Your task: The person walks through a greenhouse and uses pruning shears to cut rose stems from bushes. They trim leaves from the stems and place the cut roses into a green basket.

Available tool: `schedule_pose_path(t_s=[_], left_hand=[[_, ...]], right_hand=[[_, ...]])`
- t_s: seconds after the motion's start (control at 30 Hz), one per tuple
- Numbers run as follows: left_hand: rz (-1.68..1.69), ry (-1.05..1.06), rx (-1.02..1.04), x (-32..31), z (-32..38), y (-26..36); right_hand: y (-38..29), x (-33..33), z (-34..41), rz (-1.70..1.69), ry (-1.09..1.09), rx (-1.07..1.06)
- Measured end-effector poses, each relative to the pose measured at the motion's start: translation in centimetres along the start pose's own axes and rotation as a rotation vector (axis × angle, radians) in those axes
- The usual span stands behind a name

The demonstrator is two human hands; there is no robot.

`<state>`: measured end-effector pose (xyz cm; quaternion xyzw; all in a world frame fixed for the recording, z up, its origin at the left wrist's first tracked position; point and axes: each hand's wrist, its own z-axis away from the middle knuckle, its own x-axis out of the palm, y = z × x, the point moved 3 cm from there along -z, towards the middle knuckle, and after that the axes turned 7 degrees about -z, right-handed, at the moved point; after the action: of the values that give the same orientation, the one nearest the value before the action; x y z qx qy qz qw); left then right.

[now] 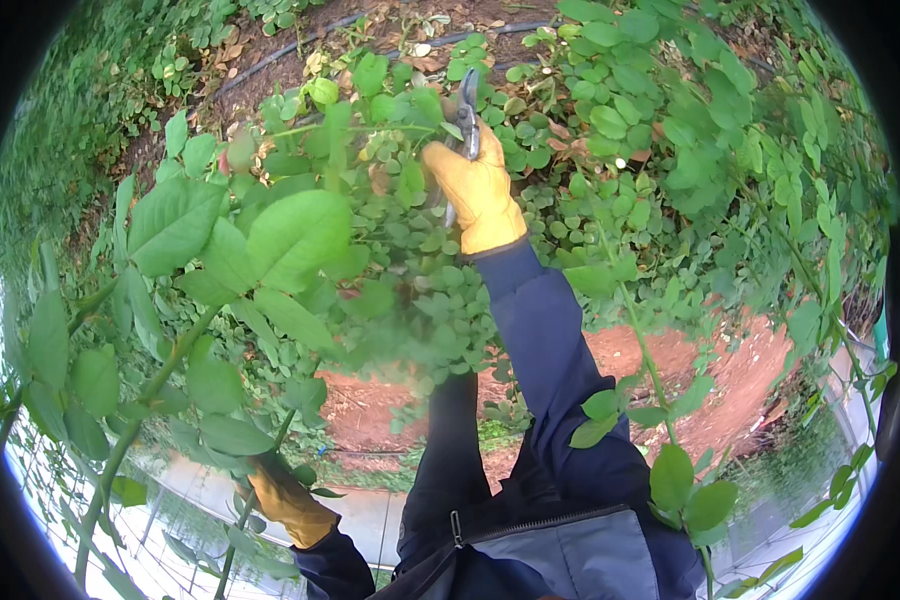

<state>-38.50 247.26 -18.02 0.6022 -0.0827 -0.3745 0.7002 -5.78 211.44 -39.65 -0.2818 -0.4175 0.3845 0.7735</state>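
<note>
My right hand, in a yellow leather glove, is closed around a pair of pruning shears. Their metal blades point away from me, and a handle end shows below the glove. A thin green stem runs from the left up to the thumb side of this hand; contact is unclear. Low on the left is my left hand, gloved likewise, beside a leafy stem that crosses in front of its fingers. Leaves hide the fingertips, so its grip cannot be made out. Large rose leaves stand close to the camera.
Dense low foliage surrounds my right forearm. Black irrigation tubing lies on soil with dry leaves. Tall stems rise at left and right, one beside my sleeve. Reddish soil and a pale paved strip lie lower down.
</note>
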Motion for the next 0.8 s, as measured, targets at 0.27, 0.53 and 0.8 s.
schedule_pose_path(t_s=[0.27, 0.53, 0.8], left_hand=[[-0.323, 0.069, 0.117, 0.2, 0.8, 0.9], [0.401, -0.566, -0.037, -0.9, 1.9, 1.5], [-0.516, -0.053, 0.025, 2.9, 7.7, 5.2]], right_hand=[[-4.5, -1.4, 13.4, 0.058, -0.157, 0.082], [-0.2, -11.6, 23.9, 0.31, -0.169, 0.557], [-1.7, -22.4, 25.1, 1.081, -0.018, 0.249]])
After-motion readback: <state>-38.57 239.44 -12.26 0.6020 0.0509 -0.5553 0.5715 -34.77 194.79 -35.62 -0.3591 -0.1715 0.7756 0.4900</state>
